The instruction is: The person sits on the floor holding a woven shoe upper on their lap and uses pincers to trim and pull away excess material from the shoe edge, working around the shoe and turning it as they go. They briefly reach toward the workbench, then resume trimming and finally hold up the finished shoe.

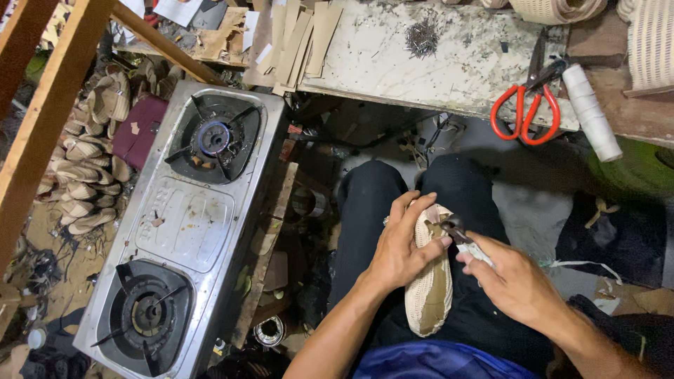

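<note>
Sitting over the lap, working on a woven cream shoe upper with tan sole [430,288], lying lengthwise across dark trousers [372,203], toe end pointing away from the body.

Left hand [404,245] clasping the upper from its left side, fingers wrapped over the top edge, thumb pressing near the toe. Grip closed on the shoe, firm.

Right hand [516,281] pinching a small metal pincer-like tool [456,231], tip touching the upper's rim just beside the left fingertips. Exact tool type hard to tell; handle partly hidden by the fingers, wrapped in something pale.

Judging the step: pulling or tucking the woven edge over the sole rim. For doing it well:
- keeping the left thumb close behind the tool tip, bracing the weave against slipping;
- biting only a narrow strip of material, avoiding tearing the strands;
- pulling along the sole's line, not upward;
- keeping fingertips out of the tool's path, being very near now.

Surroundings: two-burner steel gas stove [186,224] to the left, unlit as far as visible. Pile of finished woven soles [84,175] beyond it. Marble-topped bench [449,56] ahead, bearing red-handled scissors [526,112], white thread spool [591,112], heap of small nails [421,35], cardboard strips [298,42].
</note>
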